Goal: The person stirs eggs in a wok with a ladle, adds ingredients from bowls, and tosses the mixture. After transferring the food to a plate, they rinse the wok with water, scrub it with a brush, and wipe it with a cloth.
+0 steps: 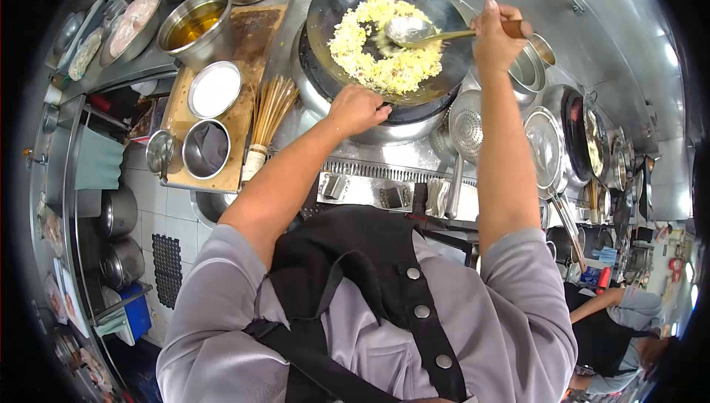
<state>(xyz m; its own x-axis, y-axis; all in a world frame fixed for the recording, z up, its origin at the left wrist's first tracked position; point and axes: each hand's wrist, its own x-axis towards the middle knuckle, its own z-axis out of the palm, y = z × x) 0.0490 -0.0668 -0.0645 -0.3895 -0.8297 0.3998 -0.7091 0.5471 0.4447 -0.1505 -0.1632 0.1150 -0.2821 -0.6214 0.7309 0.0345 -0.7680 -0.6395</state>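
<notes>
A dark wok (325, 15) sits on the round stove ring, holding yellow fried rice (390, 78) spread in a ring. My left hand (359, 109) is closed at the wok's near edge, where its grip is partly hidden by the fingers. In my right hand (497, 37) is the wooden handle of a ladle (444, 35). The ladle's metal bowl rests in the rice near the middle of the wok, slightly blurred. A bamboo wok brush (272, 111) stands left of my left forearm.
On the left are a pot of yellow oil (196, 24), a white-filled bowl (214, 90) and a steel container (205, 149) on a wooden board (248, 41). A perforated skimmer (466, 126) and strainers (544, 148) lie right. Another person (614, 322) stands at lower right.
</notes>
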